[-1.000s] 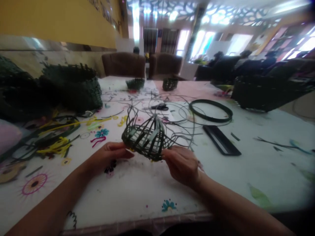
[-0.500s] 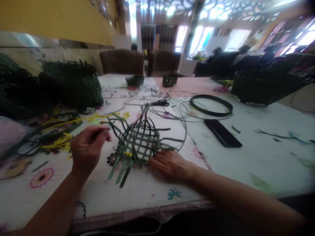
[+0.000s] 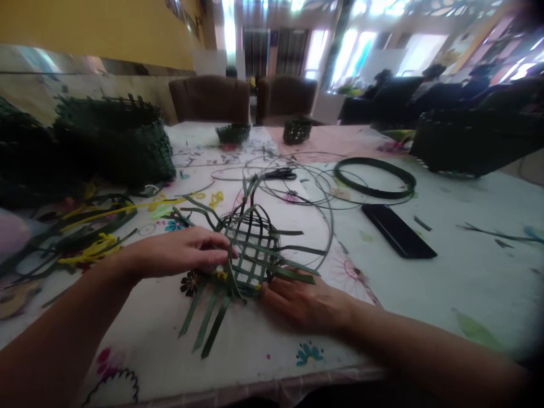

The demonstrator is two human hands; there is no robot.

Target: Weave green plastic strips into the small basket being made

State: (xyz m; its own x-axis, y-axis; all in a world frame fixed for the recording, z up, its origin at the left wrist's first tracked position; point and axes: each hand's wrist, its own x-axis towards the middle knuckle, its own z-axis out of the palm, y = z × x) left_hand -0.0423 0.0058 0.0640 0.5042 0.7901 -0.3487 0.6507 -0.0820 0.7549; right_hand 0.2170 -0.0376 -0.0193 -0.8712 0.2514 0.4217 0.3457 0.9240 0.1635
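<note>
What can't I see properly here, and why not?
Right hand: head view, its own back hides whether it grips the woven piece.
Left hand: head view, too blurred to tell whether it pinches anything.
Tall basket: head view, its wall hides the bottom inside.
Pink thing: head view, cut off by the left edge.
People: head view, too blurred to make out.

White flower-printed table [image 3: 446, 294], half-woven basket [image 3: 257, 248], scissors [image 3: 281, 174] beyond it, black phone [image 3: 399, 231] at right, yellow strips [image 3: 96, 250] at left

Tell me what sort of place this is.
Probably a basket-weaving workspace: a partly woven basket, a large dark woven basket and scattered yellow strips share the table.
</note>
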